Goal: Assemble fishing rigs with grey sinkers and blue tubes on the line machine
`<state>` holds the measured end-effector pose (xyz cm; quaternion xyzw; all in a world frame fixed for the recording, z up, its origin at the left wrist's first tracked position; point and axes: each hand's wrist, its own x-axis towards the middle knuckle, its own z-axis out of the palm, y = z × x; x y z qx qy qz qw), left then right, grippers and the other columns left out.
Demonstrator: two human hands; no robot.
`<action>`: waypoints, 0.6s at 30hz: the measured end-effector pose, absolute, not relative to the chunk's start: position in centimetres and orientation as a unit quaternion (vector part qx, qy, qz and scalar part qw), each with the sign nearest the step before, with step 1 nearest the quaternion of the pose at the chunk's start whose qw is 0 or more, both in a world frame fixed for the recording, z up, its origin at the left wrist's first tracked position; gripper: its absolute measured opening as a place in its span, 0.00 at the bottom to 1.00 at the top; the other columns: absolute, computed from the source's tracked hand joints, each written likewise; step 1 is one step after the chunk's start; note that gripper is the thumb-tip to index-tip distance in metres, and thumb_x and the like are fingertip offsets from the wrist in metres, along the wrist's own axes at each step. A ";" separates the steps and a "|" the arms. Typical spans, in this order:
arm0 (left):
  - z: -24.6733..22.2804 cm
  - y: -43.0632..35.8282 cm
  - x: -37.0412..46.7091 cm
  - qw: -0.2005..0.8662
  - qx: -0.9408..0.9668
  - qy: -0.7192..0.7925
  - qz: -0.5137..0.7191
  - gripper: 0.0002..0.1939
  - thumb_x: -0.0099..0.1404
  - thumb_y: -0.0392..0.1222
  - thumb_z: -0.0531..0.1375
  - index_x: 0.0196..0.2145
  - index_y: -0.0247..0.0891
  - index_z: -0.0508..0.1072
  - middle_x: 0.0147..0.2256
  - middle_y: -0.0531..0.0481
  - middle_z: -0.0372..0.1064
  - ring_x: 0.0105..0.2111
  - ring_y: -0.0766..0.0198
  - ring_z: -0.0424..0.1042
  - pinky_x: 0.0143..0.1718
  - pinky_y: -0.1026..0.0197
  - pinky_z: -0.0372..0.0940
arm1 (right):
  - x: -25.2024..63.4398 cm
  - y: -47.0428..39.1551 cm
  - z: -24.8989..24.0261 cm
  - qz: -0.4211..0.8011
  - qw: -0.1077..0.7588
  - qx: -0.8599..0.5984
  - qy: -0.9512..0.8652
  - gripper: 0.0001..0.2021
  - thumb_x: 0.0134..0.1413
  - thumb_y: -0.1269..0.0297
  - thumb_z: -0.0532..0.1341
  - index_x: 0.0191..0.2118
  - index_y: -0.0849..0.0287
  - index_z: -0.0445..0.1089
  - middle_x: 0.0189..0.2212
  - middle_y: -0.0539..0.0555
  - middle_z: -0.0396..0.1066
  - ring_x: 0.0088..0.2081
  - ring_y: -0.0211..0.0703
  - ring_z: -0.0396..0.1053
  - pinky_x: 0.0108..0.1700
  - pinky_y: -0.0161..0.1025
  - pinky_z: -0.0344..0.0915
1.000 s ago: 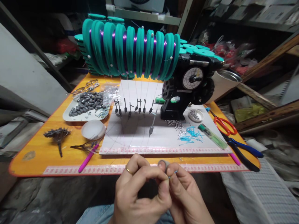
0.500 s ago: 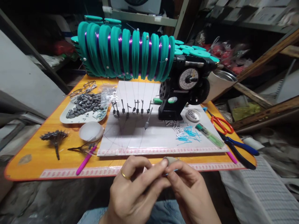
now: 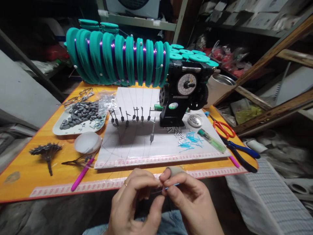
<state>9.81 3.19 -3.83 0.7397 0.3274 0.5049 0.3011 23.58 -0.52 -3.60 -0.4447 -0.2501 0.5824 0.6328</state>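
Note:
My right hand (image 3: 193, 199) pinches a thin blue stick (image 3: 174, 186) between thumb and forefinger, over the table's front edge. A grey finger cover (image 3: 175, 170) shows behind that forefinger. Beside it, my left hand (image 3: 137, 199) has its fingers curled, its thumb held apart from them, and a ring on one finger. Its fingertips are close to the blue stick. A fine line (image 3: 156, 192) passes between the two hands; its ends cannot be followed. More blue sticks (image 3: 192, 141) lie on the white board (image 3: 137, 148), beside small silvery beads (image 3: 178, 134).
A black winding machine (image 3: 174, 111) with teal spools (image 3: 119, 60) stands behind. Lines with dark weights (image 3: 152, 137) hang from the spools. On the left are a tray (image 3: 61, 130) of grey weights and a pink pen (image 3: 83, 174); on the right, orange scissors (image 3: 223, 129) and pliers (image 3: 244, 153).
My left thumb has moved down and away from the fingertips. The blue stick shows more clearly in my right hand. The view has shifted, so the table things appear further left.

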 end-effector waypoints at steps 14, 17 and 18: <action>-3.7 3.5 9.6 0.287 0.762 0.331 0.477 0.12 0.62 0.25 0.61 0.35 0.43 0.70 0.28 0.57 0.70 0.26 0.69 0.71 0.26 0.70 0.67 | 24.6 -0.6 -5.1 0.587 0.630 -0.369 -0.351 0.10 0.59 0.72 0.68 0.37 0.45 0.81 0.39 0.48 0.82 0.43 0.36 0.79 0.47 0.30 0.74; -3.8 3.5 9.6 0.297 0.757 0.332 0.479 0.12 0.62 0.26 0.61 0.36 0.43 0.70 0.29 0.57 0.70 0.27 0.69 0.72 0.28 0.71 0.69 | 24.7 -0.6 -5.2 0.575 0.634 -0.375 -0.357 0.07 0.58 0.72 0.69 0.36 0.49 0.81 0.38 0.52 0.82 0.41 0.40 0.80 0.46 0.34 0.76; -3.8 3.5 9.7 0.303 0.755 0.332 0.477 0.12 0.62 0.26 0.61 0.36 0.43 0.70 0.29 0.57 0.70 0.28 0.69 0.72 0.28 0.70 0.69 | 24.6 -0.6 -5.2 0.573 0.634 -0.376 -0.357 0.06 0.57 0.71 0.69 0.35 0.50 0.81 0.38 0.53 0.82 0.41 0.41 0.80 0.45 0.35 0.77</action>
